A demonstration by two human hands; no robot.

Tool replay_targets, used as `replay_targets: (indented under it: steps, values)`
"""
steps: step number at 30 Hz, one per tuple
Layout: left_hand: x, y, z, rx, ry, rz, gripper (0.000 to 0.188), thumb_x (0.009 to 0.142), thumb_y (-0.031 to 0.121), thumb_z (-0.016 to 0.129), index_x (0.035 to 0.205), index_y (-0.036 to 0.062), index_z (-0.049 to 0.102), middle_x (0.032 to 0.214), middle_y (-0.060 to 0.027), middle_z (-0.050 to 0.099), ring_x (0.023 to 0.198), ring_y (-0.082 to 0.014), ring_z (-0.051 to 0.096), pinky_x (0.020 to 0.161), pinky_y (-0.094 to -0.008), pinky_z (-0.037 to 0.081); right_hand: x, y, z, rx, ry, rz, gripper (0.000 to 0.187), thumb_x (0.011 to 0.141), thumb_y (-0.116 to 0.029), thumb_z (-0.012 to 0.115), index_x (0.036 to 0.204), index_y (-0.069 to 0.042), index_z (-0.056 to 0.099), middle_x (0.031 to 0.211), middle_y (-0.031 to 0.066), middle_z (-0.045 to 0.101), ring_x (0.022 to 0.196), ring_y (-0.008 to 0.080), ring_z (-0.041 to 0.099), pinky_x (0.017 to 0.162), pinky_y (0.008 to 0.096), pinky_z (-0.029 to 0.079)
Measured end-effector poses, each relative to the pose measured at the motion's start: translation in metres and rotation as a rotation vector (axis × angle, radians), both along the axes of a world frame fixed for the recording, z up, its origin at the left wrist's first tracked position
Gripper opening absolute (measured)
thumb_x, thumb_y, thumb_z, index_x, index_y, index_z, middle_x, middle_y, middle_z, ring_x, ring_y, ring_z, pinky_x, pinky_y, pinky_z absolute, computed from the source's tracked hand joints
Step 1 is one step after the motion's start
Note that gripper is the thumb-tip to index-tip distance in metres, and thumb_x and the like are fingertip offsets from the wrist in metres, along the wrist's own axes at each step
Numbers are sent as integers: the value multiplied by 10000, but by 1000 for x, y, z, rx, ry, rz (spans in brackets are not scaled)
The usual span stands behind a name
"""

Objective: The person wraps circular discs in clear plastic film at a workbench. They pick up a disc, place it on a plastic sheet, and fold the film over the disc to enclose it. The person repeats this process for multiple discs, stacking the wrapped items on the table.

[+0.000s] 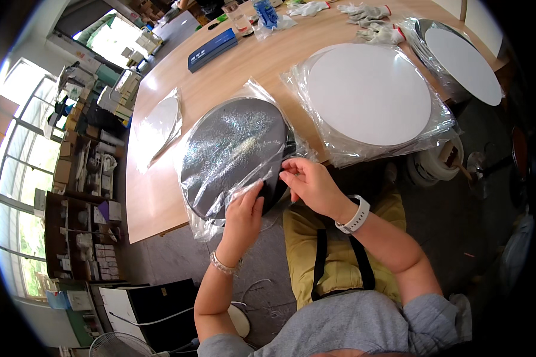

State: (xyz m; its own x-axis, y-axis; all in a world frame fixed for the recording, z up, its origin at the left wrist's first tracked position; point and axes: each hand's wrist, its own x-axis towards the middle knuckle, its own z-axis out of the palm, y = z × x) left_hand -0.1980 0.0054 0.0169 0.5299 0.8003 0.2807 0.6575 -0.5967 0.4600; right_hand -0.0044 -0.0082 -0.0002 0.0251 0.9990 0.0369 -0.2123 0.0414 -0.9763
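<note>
Disc [235, 143] in film [205, 228] on table [164, 89], second disc [369, 95] to its right, box [212, 50] behind, gloves [380, 34] behind second disc

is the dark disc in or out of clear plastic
At least partly in: wrinkled clear plastic covers much of the dark disc. Whether fully enclosed, cannot tell.

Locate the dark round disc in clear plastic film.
In the head view, the dark disc, with left hand and right hand at its near-right edge, lies on the light wooden table, left of the large white round disc.
</note>
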Motion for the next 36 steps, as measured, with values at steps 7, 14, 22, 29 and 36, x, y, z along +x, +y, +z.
replay_targets:
  steps: [7,14,22,29,36]
  values:
    - [-7,5,1,-54,-55,-60,296,810,67,671,1095,3,621,1100,-158,644,990,-309,624,807,-368,503,2,8,16,-56,-328,87,285,913,-203,596,917,78,553,685,97,634,476,110,584,454,253,430]
    - [-6,1,-8,149,-119,-36,201,776,68,706,957,-4,657,1031,-146,675,941,-294,655,797,-354,525,9,8,11,-137,-227,151,341,957,-270,511,983,64,571,816,95,678,499,97,600,399,210,421]
    - [-5,-4,-7,-114,-332,174,127,790,-7,672,916,5,663,1019,-144,678,877,-245,681,733,-317,553,12,11,0,-195,-112,207,333,976,-258,463,1013,52,580,921,108,656,554,129,629,433,215,460]
    - [-3,-2,-4,266,78,-57,232,771,-38,633,998,4,630,1235,-164,561,935,-306,623,789,-359,518,10,7,-2,-177,-21,189,331,964,-243,467,1045,56,585,936,108,655,608,138,651,478,220,473]
    - [-1,-6,-13,410,134,-23,197,753,35,690,942,0,644,1124,-116,617,872,-250,644,727,-339,529,8,7,-3,-183,48,213,316,953,-215,461,1098,46,566,989,85,644,666,133,659,517,215,472]
